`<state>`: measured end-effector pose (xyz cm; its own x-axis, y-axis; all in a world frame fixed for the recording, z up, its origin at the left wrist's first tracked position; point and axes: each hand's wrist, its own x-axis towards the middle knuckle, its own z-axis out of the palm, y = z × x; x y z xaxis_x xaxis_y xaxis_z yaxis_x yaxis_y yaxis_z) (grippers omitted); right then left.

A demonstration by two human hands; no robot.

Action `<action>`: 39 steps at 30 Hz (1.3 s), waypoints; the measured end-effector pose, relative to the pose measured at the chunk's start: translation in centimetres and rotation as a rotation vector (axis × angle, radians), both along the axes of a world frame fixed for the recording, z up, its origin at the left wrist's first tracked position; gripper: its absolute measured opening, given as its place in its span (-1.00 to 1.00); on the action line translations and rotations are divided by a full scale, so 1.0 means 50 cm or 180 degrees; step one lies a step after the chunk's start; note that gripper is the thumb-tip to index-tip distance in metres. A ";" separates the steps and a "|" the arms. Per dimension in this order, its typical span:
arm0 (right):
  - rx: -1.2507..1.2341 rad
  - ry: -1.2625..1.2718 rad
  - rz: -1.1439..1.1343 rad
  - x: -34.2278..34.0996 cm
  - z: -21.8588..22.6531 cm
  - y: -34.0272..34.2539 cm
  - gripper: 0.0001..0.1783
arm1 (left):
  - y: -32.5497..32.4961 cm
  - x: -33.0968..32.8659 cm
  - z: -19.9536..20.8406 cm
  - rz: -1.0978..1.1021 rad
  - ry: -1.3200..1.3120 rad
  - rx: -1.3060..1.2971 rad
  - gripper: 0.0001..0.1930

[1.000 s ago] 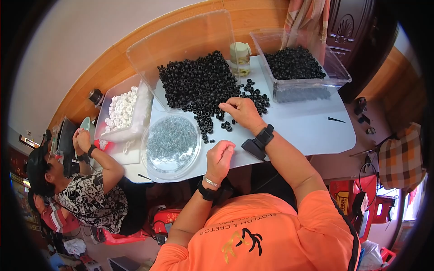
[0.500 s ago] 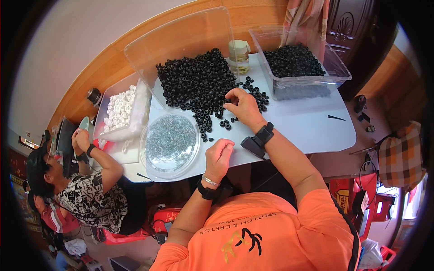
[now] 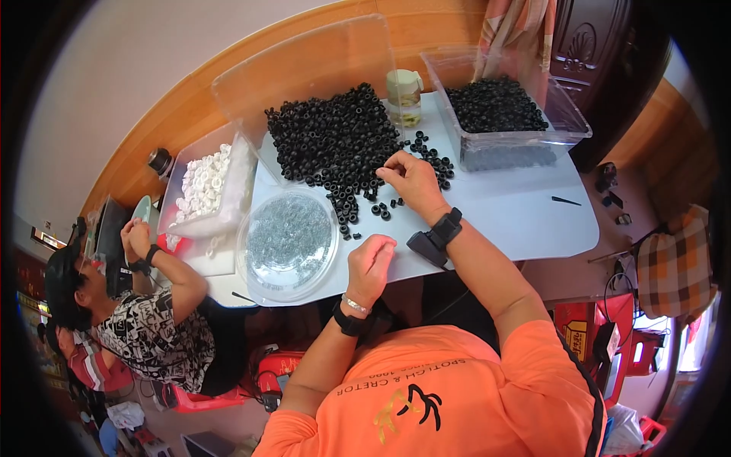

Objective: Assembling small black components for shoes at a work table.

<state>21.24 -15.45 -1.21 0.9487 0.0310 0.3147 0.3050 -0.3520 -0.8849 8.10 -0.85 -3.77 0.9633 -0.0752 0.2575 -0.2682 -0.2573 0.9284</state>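
My right hand [image 3: 413, 184] reaches over the near right edge of a heap of small black ring-shaped pieces [image 3: 331, 133]. Its thumb and fingertips are pinched together beside the heap; anything between them is too small to make out. Closer to me, my left hand [image 3: 368, 270] is held at the table's front edge with its fingers closed, and what they hold, if anything, is hidden. Several loose black rings [image 3: 383, 210] lie between my two hands. Left of my left hand stands a round clear tub [image 3: 251, 273] with many small clear pieces inside.
A clear bin [image 3: 525, 139] of black pieces stands at the back right, near a lidded jar [image 3: 404, 95]. Another bin [image 3: 242, 183] holds white parts at the left. A dark thin tool [image 3: 566, 200] lies on the white table [image 3: 525, 213]. A co-worker [image 3: 152, 327] sits at the left.
The thumb and fingertips of my right hand have drawn closer together at the heap's edge. My left hand stays almost where it was.
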 end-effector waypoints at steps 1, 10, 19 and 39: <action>0.0027 0.0072 0.0000 -0.002 0.000 -0.001 -0.76 | -0.001 0.001 0.001 -0.0003 -0.0006 0.0022 -0.83; 0.0282 -0.0130 0.0102 0.005 -0.011 -0.013 -0.71 | -0.008 0.009 0.000 0.0019 -0.0101 -0.0059 -0.85; 0.0200 -0.0427 0.0381 -0.097 0.099 -0.049 -0.73 | -0.002 0.001 -0.001 0.0048 -0.0163 -0.0220 -0.84; -0.0451 -0.0559 0.1321 -0.308 0.079 0.017 -0.75 | 0.060 -0.114 0.041 -0.0930 0.1509 -0.2400 -0.74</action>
